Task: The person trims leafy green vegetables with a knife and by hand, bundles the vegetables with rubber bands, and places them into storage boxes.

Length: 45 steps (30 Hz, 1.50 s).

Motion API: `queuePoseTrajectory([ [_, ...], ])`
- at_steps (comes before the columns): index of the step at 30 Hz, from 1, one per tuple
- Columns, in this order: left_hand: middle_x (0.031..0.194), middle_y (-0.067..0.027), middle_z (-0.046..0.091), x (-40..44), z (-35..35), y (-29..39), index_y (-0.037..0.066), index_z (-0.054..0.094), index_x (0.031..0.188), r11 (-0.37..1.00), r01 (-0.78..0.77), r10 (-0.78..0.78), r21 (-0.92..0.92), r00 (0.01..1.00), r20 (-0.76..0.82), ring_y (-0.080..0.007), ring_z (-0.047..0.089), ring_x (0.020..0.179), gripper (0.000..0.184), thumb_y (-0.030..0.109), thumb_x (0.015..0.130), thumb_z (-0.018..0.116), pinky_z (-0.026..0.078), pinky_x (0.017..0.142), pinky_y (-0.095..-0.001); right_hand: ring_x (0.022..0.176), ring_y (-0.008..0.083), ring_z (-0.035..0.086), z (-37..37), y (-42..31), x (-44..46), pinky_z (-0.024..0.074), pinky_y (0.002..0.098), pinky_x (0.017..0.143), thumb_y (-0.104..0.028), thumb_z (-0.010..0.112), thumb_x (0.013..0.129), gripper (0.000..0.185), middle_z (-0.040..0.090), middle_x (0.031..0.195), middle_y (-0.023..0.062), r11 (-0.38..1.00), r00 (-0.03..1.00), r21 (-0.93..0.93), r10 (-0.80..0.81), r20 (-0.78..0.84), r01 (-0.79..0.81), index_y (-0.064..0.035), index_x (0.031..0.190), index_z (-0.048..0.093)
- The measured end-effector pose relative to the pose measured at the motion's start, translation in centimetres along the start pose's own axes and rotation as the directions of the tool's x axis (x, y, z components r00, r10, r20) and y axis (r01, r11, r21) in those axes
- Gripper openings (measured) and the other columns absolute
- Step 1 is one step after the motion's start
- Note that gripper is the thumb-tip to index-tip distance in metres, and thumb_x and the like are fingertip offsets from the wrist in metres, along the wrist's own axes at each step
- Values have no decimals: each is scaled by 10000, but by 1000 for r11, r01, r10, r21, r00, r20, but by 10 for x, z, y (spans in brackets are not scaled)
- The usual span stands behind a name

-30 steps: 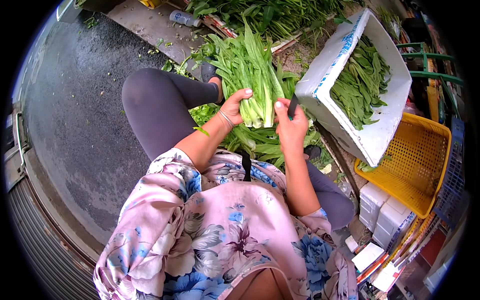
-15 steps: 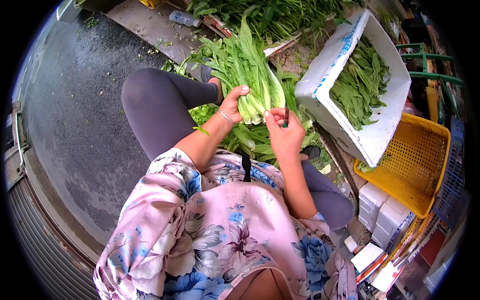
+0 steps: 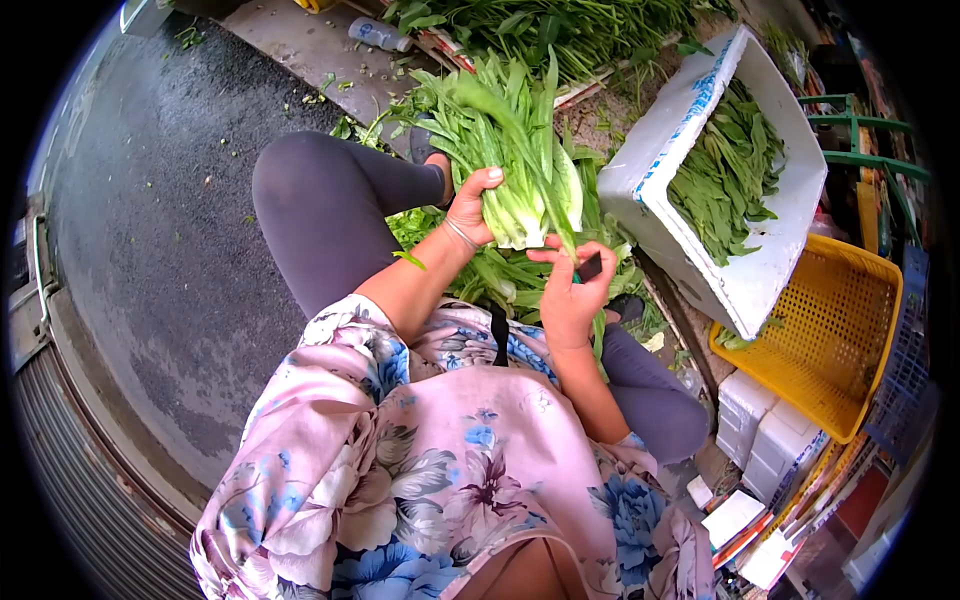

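Observation:
My left hand [image 3: 472, 208] is closed around the base of a bunch of leafy green lettuce [image 3: 520, 190], its leaves pointing away from me and its pale cut ends towards me. Just right of those ends is my right hand [image 3: 575, 300], closed on a small knife [image 3: 590, 267] with a dark blade and a bit of green showing at the handle. Between its thumb and fingers it also pinches the lower end of a single long leaf [image 3: 545, 185], which lies across the bunch. More loose lettuce leaves [image 3: 500, 280] lie beneath my hands, between my legs.
To the right a white foam box [image 3: 640, 190] leans tilted, with green leaves [image 3: 735, 170] inside. Beside it stand a yellow plastic basket [image 3: 800, 340] and white foam blocks [image 3: 760, 425]. A heap of greens [image 3: 560, 30] and a plastic bottle [image 3: 380, 35] are at the far side.
My right hand has drawn slightly down towards me, pulling a leaf that now bends across the bunch. The knife blade has turned more into view. My left hand keeps its hold.

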<state>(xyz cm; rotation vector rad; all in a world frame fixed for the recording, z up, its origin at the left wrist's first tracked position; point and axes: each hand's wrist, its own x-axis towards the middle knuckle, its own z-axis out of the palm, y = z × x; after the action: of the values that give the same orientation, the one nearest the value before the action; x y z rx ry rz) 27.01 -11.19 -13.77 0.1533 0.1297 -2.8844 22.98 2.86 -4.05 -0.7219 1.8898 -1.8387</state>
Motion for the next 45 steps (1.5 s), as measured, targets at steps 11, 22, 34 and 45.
queuePoseTrajectory([
  [11,1064,-118,590,-2,10,2,34,478,1165,994,-11,18,-113,998,59,-253,578,962,529,165,668,604,425,915,-412,824,235,617,-85,19,14,505,270,558,-69,561,821,662,522,1083,264,661,901,-614,278,-334,-431,10,1317,129],
  [22,1059,-171,578,-3,8,-6,-40,477,1132,982,83,-67,169,993,-98,-270,588,942,500,263,752,594,453,877,-392,871,154,584,-20,1,31,440,267,785,-220,611,818,357,623,983,131,914,965,-323,262,6,-246,34,1066,575],
  [34,1145,-205,520,-4,13,-2,-34,404,1217,966,150,-164,209,985,49,-297,545,1017,648,291,694,605,410,923,-409,441,77,415,-52,6,19,311,203,373,-330,494,884,345,492,603,5,766,771,232,631,-88,-600,-36,1056,548],
  [45,1218,-162,464,2,26,-5,108,447,1222,991,-135,135,-3,990,-29,-396,420,1125,645,388,672,635,318,937,-565,451,74,389,-201,84,67,306,208,382,-319,302,939,413,525,691,34,90,643,991,766,-7,-97,71,928,437],
])
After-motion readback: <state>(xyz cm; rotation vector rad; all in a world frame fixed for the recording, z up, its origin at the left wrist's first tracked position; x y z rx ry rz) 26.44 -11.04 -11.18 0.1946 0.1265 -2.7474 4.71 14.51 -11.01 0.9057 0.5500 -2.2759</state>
